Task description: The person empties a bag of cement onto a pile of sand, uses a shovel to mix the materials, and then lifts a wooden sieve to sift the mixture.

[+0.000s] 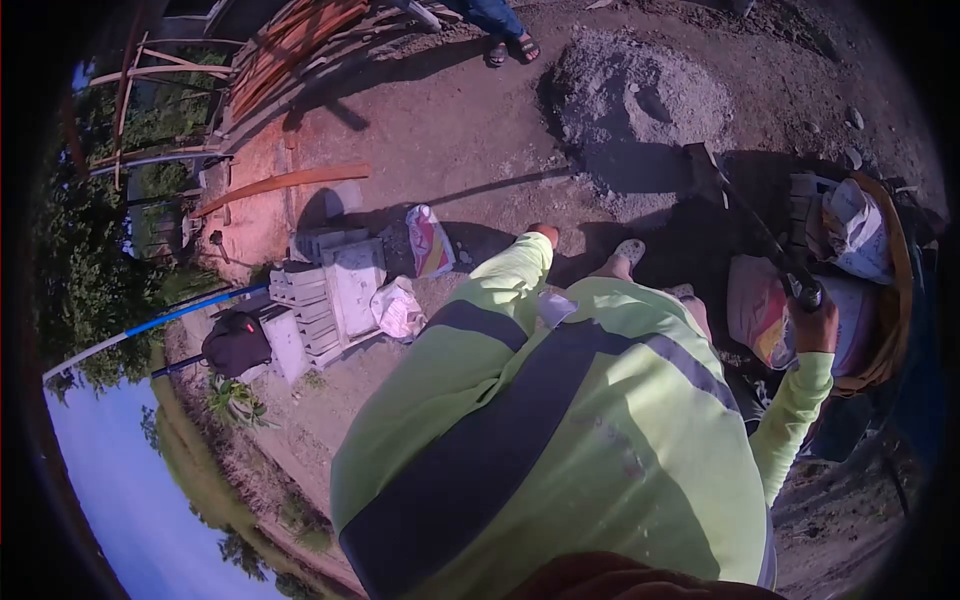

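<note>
My right hand (pixel 815 318), at the end of a yellow-green sleeve, is closed around the top of a long dark shovel handle (pixel 760 235). The shovel's blade (pixel 700 160) rests on the ground at the edge of a grey gravel pile (pixel 640 95). My left arm reaches forward and down. Only a small part of my left hand (pixel 545 236) shows past the cuff, and its fingers are not visible. My high-visibility shirt with a dark stripe fills the lower middle of the view. One of my feet (pixel 628 250) stands on the dirt.
Stacked concrete blocks (pixel 330 290), a black bag (pixel 237 343) and plastic bags (pixel 398 308) lie to the left. Filled sacks (pixel 858 225) sit in an orange-rimmed container on the right. Another person's sandalled feet (pixel 508 45) stand at the top. Wooden planks (pixel 285 182) and a blue pipe (pixel 160 322) lie left.
</note>
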